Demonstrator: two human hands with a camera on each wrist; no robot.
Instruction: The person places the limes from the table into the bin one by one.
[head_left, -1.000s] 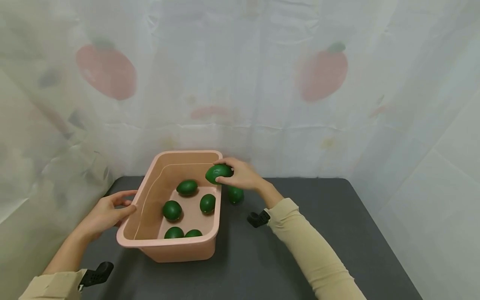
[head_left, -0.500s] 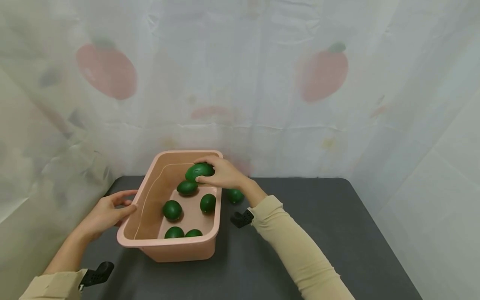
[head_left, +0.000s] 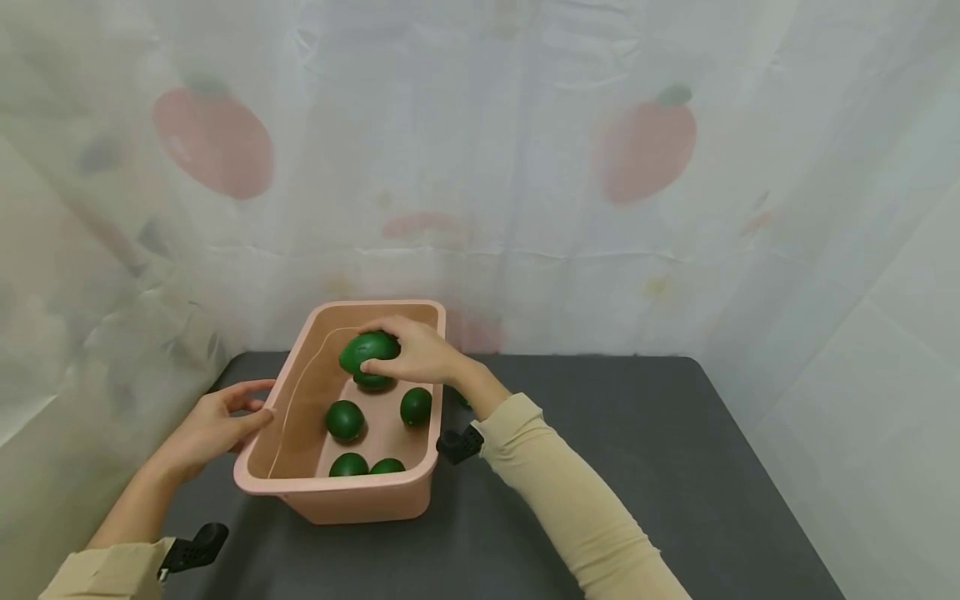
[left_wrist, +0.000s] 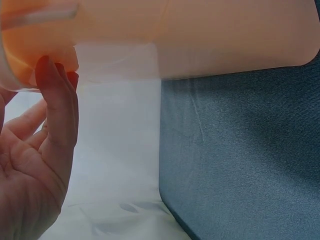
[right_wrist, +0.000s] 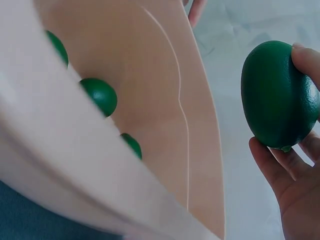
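— Holding a green avocado point(head_left: 368, 351) over the pink tub point(head_left: 339, 487), is that the right hand point(head_left: 417, 352)?

— Yes, its fingers curl round the fruit, which hangs above the tub's far end, just over another avocado on the tub floor. Its long axis runs roughly across, left to right, in the head view.

— And the left hand point(head_left: 211, 426)?

— Fingers straight, resting against the tub's left wall near the rim; it holds nothing. The right hand is the nearer one to the fruit.

— Anything else?

— Four more avocados lie in the tub, on the dark counter point(head_left: 645, 467).
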